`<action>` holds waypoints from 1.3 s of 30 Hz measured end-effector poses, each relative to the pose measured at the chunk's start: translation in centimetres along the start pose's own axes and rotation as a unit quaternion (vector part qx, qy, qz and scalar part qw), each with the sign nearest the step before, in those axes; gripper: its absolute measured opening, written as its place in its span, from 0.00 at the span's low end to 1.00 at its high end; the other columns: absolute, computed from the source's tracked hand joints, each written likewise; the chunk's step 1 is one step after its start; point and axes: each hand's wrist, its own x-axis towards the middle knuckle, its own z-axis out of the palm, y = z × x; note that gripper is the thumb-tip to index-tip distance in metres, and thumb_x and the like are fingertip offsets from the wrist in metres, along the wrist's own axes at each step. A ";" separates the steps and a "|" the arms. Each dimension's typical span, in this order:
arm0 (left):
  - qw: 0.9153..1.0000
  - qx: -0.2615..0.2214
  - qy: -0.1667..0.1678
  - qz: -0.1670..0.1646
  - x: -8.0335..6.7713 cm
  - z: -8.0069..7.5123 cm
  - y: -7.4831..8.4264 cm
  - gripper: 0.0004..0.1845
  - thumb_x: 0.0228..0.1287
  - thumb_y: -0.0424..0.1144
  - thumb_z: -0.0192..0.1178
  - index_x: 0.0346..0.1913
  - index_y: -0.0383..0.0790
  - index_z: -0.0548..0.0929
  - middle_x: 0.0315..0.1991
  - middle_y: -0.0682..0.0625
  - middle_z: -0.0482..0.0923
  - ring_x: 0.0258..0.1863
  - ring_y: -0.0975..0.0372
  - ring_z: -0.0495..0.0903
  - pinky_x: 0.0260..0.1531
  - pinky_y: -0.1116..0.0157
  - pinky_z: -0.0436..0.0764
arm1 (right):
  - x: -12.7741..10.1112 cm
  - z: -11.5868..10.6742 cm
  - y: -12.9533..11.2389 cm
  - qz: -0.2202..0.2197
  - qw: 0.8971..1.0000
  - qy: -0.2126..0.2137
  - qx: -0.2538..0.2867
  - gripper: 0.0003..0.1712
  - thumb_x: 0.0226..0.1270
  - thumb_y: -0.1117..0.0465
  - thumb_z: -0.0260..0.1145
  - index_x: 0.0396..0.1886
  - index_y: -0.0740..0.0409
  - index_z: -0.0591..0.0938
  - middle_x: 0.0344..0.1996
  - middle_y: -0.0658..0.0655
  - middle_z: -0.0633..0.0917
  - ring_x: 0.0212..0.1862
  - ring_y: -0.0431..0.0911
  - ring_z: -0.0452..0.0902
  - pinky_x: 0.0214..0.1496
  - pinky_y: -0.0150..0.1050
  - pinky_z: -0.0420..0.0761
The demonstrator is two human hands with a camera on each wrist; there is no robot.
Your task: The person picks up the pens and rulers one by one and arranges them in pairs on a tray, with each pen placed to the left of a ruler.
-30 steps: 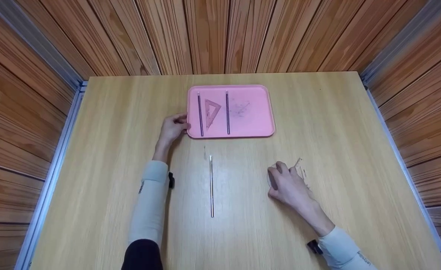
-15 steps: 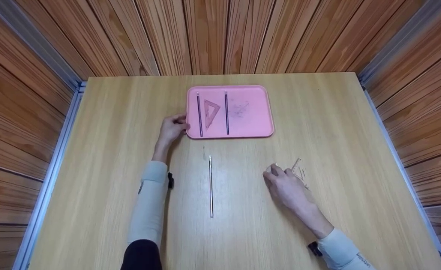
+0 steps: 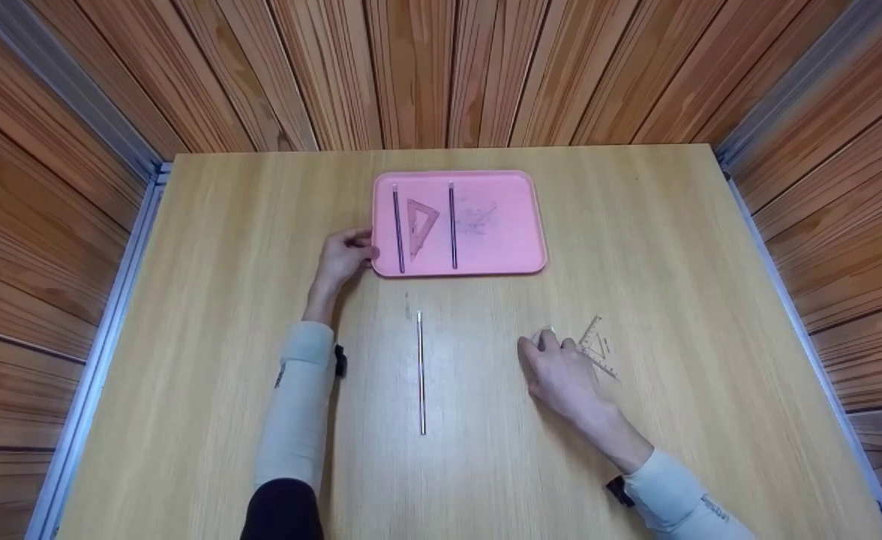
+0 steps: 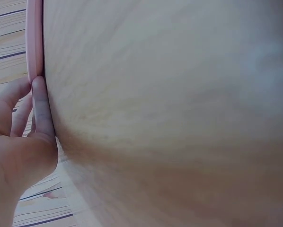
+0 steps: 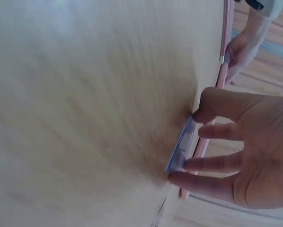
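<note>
Pinches a clear flat piece [image 5: 181, 143] in the right hand [image 3: 565, 379], low by the table [image 3: 493, 472], with 1 silvery stick [image 3: 421, 375] well apart to the left and 1 clear set square [image 3: 598, 364] just to the right. Farther off, grips the left edge of a pink tray [image 3: 505, 251] with the left hand [image 3: 342, 257]. Shows on that tray 2 dark sticks [image 3: 399, 229] and, between, 1 triangle [image 3: 414, 238].

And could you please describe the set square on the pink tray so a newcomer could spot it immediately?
On the table, find the pink tray the left hand holds. Toward that hand's end, the set square lies between two dark rods, the only triangle on the tray.
</note>
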 end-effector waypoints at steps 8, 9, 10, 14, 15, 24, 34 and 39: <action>1.000 0.011 -0.003 -0.008 0.1 0.0 0.1 0.25 0.63 0.28 0.62 0.64 0.39 0.79 0.45 0.45 0.78 0.37 0.60 0.80 0.37 0.68 0.85 | -0.4 0.5 -0.7 -0.012 0.998 0.056 -0.038 0.21 0.53 0.65 0.67 0.48 0.66 0.81 0.45 0.74 0.80 0.24 0.59 0.77 0.13 0.44 0.77; 1.000 0.011 -0.003 -0.010 0.1 0.0 0.1 0.25 0.63 0.28 0.63 0.64 0.40 0.79 0.45 0.45 0.78 0.38 0.60 0.80 0.38 0.68 0.85 | -0.5 0.5 -0.6 -0.014 0.997 0.063 -0.036 0.19 0.52 0.65 0.66 0.46 0.67 0.81 0.46 0.75 0.80 0.25 0.60 0.77 0.14 0.44 0.78; 1.000 0.010 -0.004 -0.011 0.1 0.0 0.2 0.25 0.63 0.28 0.63 0.64 0.40 0.79 0.45 0.45 0.78 0.38 0.59 0.80 0.38 0.67 0.85 | -0.6 0.5 -0.5 -0.017 0.997 0.069 -0.029 0.18 0.52 0.65 0.67 0.44 0.68 0.80 0.47 0.75 0.80 0.25 0.60 0.77 0.15 0.45 0.78; 1.000 0.010 -0.004 -0.007 0.1 -0.1 0.2 0.25 0.63 0.28 0.63 0.64 0.41 0.79 0.46 0.44 0.79 0.39 0.59 0.80 0.38 0.67 0.86 | -0.8 0.4 0.3 -0.022 0.998 0.063 0.003 0.20 0.49 0.63 0.69 0.43 0.66 0.79 0.49 0.73 0.80 0.28 0.61 0.78 0.20 0.47 0.80; 1.000 0.010 -0.004 -0.004 0.1 -0.1 0.1 0.25 0.63 0.28 0.63 0.64 0.41 0.79 0.46 0.44 0.79 0.39 0.58 0.80 0.38 0.67 0.86 | -0.8 0.3 0.5 -0.022 0.998 0.056 0.014 0.22 0.49 0.63 0.70 0.46 0.65 0.80 0.49 0.72 0.80 0.29 0.61 0.78 0.21 0.48 0.80; 1.000 0.007 0.004 -0.003 0.0 -0.1 -0.1 0.24 0.62 0.27 0.63 0.63 0.40 0.80 0.44 0.44 0.79 0.38 0.59 0.80 0.36 0.68 0.85 | -0.8 -0.2 1.2 -0.016 0.997 0.021 0.077 0.26 0.53 0.67 0.74 0.55 0.58 0.83 0.50 0.72 0.80 0.34 0.64 0.81 0.31 0.53 0.85; 1.000 0.011 0.004 -0.003 0.0 0.0 0.0 0.25 0.63 0.27 0.62 0.64 0.39 0.79 0.45 0.44 0.78 0.39 0.59 0.79 0.37 0.67 0.85 | -1.2 0.0 1.2 0.038 0.991 0.040 0.121 0.33 0.49 0.70 0.76 0.59 0.61 0.81 0.55 0.70 0.80 0.47 0.64 0.83 0.43 0.55 0.86; 1.000 0.008 0.000 -0.001 -0.1 0.0 -0.1 0.25 0.63 0.27 0.62 0.63 0.39 0.79 0.46 0.43 0.79 0.39 0.59 0.80 0.37 0.68 0.85 | -1.0 0.2 1.8 0.051 0.980 0.103 0.162 0.30 0.52 0.75 0.72 0.58 0.63 0.81 0.51 0.66 0.83 0.49 0.61 0.84 0.43 0.52 0.87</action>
